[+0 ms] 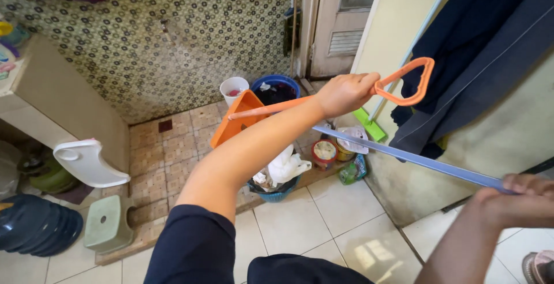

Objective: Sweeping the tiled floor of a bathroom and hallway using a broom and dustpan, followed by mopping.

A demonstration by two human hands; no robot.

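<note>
Tiled washroom floor, two hands at work.
Left grip (pixel 346 93) closed around orange dustpan (pixel 245 122) handle; right grip (pixel 519 200) clasps blue pole (pixel 404 157) beneath.

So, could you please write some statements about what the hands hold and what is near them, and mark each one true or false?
1. The left hand grips an orange dustpan by its long handle. True.
2. The right hand holds a green sponge. False: it grips a long blue pole.
3. The dustpan rests flat on the floor. False: it is held up in the air.
4. A blue basket with rubbish stands on the floor below the left arm. True.
5. A small green stool stands on the floor. True.
</note>
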